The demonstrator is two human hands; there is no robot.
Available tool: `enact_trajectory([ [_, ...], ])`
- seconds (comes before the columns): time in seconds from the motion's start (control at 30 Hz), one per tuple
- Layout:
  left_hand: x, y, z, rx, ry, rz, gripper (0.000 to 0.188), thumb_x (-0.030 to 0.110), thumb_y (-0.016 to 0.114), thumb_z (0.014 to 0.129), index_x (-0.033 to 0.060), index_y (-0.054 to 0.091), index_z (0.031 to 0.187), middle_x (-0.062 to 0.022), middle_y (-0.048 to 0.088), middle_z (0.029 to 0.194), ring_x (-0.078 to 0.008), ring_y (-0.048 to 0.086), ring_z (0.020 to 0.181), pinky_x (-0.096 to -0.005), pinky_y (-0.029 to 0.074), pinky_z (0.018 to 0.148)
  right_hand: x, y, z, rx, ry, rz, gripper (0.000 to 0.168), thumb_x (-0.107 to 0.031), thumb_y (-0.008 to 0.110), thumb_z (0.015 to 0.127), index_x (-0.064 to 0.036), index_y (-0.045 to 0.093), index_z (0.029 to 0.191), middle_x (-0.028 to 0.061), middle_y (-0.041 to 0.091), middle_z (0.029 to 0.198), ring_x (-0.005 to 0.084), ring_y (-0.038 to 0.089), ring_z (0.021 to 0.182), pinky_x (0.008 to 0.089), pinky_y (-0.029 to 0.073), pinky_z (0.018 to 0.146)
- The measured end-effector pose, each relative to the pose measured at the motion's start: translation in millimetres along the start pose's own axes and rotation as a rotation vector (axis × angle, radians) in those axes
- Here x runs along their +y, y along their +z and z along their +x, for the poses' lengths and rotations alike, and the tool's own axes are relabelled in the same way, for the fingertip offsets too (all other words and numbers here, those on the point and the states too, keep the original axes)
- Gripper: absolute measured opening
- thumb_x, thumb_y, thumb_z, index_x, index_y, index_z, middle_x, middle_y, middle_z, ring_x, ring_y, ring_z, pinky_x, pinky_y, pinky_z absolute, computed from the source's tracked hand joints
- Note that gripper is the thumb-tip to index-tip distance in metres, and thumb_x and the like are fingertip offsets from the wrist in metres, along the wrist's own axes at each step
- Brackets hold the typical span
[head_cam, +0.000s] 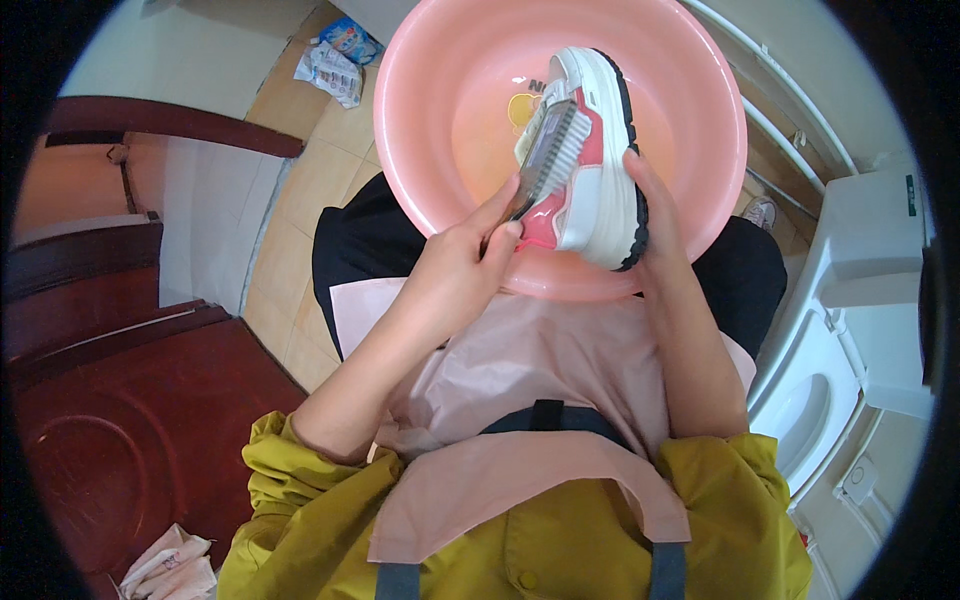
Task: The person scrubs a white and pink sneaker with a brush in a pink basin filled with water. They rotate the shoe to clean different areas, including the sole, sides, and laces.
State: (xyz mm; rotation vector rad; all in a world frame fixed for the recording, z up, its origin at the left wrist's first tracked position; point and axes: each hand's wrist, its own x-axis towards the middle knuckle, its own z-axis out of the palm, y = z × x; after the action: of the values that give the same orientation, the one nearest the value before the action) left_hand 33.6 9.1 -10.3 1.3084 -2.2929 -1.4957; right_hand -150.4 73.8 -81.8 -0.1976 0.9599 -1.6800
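My left hand (465, 262) grips the handle of a scrub brush (551, 154) with a clear brown back and white bristles. The bristles lie against the pink and white upper of a sneaker (592, 202). My right hand (660, 217) holds this sneaker by its black-edged sole, on the right side, with the thumb showing and most of the fingers hidden. The shoe is tilted on its side, over a round pink plastic basin (416, 97). Part of a yellow printed figure shows on the basin's bottom, left of the shoe.
Two plastic packages, one blue (350, 41) and one white (330, 73), lie on the tiled floor (300, 225) beyond the basin at left. A white toilet (810, 405) stands at right, near white pipes (787, 146). Dark red wooden furniture (150, 412) with a cloth (169, 566) is at left.
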Motion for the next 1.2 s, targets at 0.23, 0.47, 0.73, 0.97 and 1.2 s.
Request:
enact_trajectory([
  [0.23, 12.3, 0.1, 2.6, -0.019, -0.088, 0.146, 0.043, 0.013, 0.046, 0.092, 0.0061, 0.038, 0.133, -0.0129, 0.062, 0.093, -0.012, 0.057, 0.079, -0.0236, 0.044, 0.077, 8.4, -0.1, 3.8, 0.021, -0.096, -0.205, 0.061, -0.02, 0.057, 0.084, 0.002, 0.031, 0.134, 0.0088, 0.055, 0.106, 0.0129, 0.054, 0.093, 0.0245, 0.045, 0.08],
  [0.47, 1.4, 15.1, -9.0, 0.067, 0.139, 0.136, 0.042, 0.01, 0.047, 0.09, 0.0043, 0.039, 0.131, -0.0225, 0.06, 0.106, -0.0218, 0.06, 0.099, -0.0271, 0.044, 0.083, 0.7, -3.6, 6.8, 0.03, -0.171, -0.248, 0.064, -0.018, 0.058, 0.084, 0.002, 0.027, 0.136, 0.0109, 0.055, 0.106, 0.0124, 0.054, 0.092, 0.0245, 0.045, 0.078],
  [0.73, 12.9, 18.2, 21.1, 0.154, 0.173, 0.241, 0.045, 0.013, 0.05, 0.086, 0.0002, 0.04, 0.129, -0.0253, 0.058, 0.069, -0.0391, 0.059, 0.064, -0.0431, 0.047, 0.061, 13.2, 0.9, 9.6, 0.105, -0.251, -0.392, 0.063, -0.019, 0.059, 0.084, 0.005, 0.03, 0.134, 0.0131, 0.053, 0.111, 0.0148, 0.054, 0.095, 0.0246, 0.044, 0.082],
  [0.97, -1.0, 36.9, -19.9, 0.074, 0.295, 0.33, 0.053, 0.011, 0.052, 0.084, 0.0089, 0.036, 0.134, -0.0221, 0.058, 0.07, -0.0371, 0.059, 0.063, -0.0425, 0.047, 0.058, 2.3, -12.8, 21.4, 0.123, -0.19, -0.038, 0.047, -0.018, 0.05, 0.088, 0.003, 0.037, 0.128, 0.0096, 0.055, 0.108, 0.0135, 0.055, 0.092, 0.0266, 0.046, 0.081],
  [1.2, 7.7, 33.9, -4.0, 0.174, 0.304, 0.512, 0.056, 0.014, 0.053, 0.083, 0.0144, 0.034, 0.136, -0.0174, 0.059, 0.066, -0.034, 0.059, 0.059, -0.0423, 0.048, 0.054, 10.2, -0.7, 16.6, 0.093, -0.203, 0.029, 0.044, -0.018, 0.051, 0.085, 0.002, 0.041, 0.123, 0.0104, 0.056, 0.105, 0.0169, 0.057, 0.091, 0.0289, 0.046, 0.082],
])
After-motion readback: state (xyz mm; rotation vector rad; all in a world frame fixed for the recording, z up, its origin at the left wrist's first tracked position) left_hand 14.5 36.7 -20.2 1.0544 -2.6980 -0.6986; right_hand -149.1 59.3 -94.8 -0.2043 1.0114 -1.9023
